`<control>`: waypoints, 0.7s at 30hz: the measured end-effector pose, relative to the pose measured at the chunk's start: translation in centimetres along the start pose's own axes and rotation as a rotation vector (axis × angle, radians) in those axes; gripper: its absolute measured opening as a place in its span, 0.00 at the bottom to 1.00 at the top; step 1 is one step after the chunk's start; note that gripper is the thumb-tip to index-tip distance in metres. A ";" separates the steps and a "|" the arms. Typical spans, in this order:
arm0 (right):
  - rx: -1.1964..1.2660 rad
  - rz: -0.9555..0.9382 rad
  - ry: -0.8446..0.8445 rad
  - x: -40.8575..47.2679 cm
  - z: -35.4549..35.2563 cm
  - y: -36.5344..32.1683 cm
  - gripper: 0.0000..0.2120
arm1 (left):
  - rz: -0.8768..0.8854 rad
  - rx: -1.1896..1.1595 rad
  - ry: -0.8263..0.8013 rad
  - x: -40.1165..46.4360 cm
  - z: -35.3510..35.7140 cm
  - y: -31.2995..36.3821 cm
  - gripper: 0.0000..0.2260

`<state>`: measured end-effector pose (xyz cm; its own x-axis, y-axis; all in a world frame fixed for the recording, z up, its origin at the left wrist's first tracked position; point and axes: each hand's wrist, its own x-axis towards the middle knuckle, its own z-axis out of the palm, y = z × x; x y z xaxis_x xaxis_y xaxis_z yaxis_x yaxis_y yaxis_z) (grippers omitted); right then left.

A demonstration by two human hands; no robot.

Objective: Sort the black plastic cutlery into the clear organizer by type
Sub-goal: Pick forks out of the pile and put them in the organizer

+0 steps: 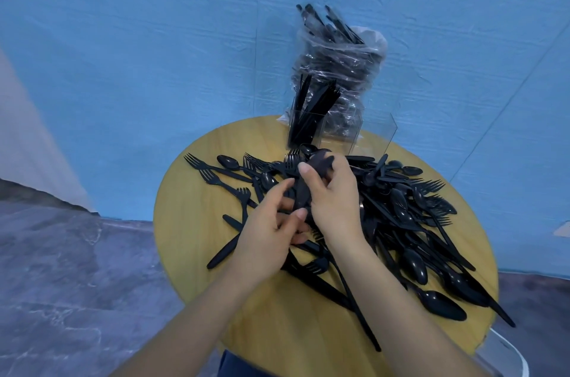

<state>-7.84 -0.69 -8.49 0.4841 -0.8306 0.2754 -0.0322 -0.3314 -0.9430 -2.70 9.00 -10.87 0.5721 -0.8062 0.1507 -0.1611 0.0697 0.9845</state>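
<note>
Just before the organizer (339,130), the right hand (333,204) grips a bunch of cutlery (311,179) while the left hand (271,222) pinches its lower end; a loose grip could drop pieces back into the pile (416,216), or mix types.

— Item one?
— Black plastic cutlery (401,216): forks, spoons and knives heaped loose and crisscrossed on the round table.
— Item two?
— Clear organizer (324,130), upright at the table's far edge; its left compartment holds black pieces standing on end.
</note>
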 end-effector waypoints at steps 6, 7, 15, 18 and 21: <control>-0.029 -0.030 -0.025 1.0 1.2 0.7 0.08 | 0.017 0.130 -0.081 0.7 -1.4 0.1 0.15; -0.054 -0.031 -0.044 1.3 1.4 0.8 0.10 | 0.007 0.123 -0.083 0.9 -1.6 0.1 0.15; -0.448 -0.074 -0.198 3.0 0.7 1.4 0.11 | -0.071 -0.095 0.239 3.0 -5.9 -0.5 0.15; -0.761 -0.083 -0.232 2.9 -1.2 2.8 0.09 | -0.087 -0.103 0.323 3.9 -7.3 -1.7 0.14; -0.920 -0.061 -0.269 1.8 -2.2 3.6 0.12 | -0.091 -0.045 0.343 4.5 -7.3 -3.0 0.14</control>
<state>-8.99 -4.37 -10.98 0.6885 -0.7077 0.1586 -0.6187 -0.6873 -0.3805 6.27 9.45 -12.47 0.8206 -0.5663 0.0766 -0.0660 0.0391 0.9971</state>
